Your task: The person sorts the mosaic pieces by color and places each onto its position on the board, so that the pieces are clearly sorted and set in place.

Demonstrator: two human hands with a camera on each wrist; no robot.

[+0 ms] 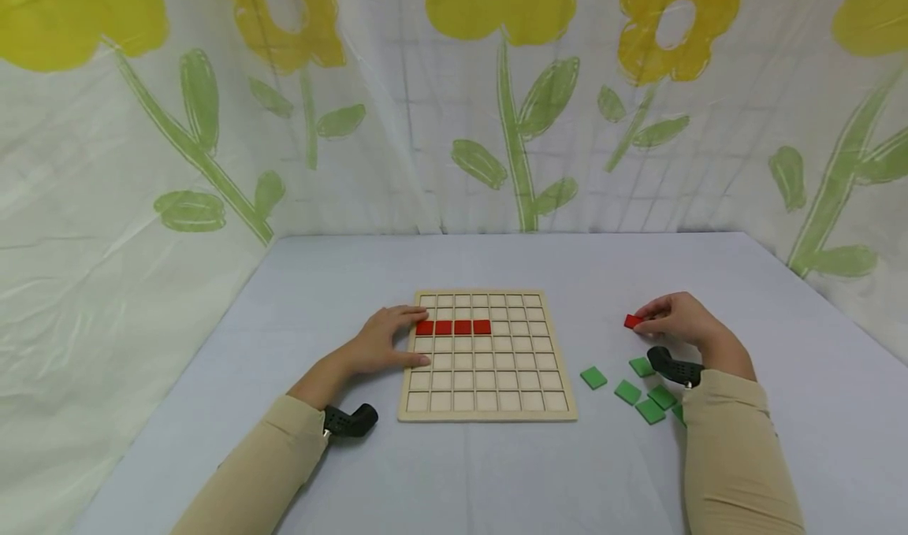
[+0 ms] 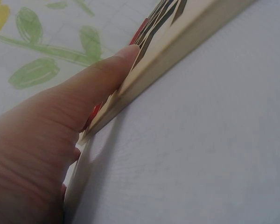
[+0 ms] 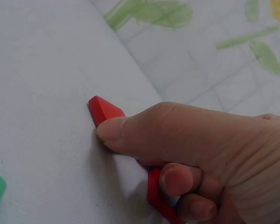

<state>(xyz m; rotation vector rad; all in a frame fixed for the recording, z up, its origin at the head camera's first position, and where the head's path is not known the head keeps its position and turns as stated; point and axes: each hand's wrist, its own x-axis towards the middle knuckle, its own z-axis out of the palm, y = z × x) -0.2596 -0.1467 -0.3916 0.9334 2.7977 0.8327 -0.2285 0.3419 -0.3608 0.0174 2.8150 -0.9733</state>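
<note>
A pale wooden grid board lies on the table, with several red tiles side by side in its third row from the back. My left hand rests at the board's left edge, thumb and fingers spread, the thumb lying over the rim. Off to the right of the board, my right hand pinches a red tile close over the table. Another red tile lies by its curled fingers in the right wrist view. Several green tiles lie loose near the right wrist.
The table has a pale cover. Behind it hangs a white curtain with printed yellow flowers. Each wrist wears a dark camera mount. The right sleeve partly covers a green tile.
</note>
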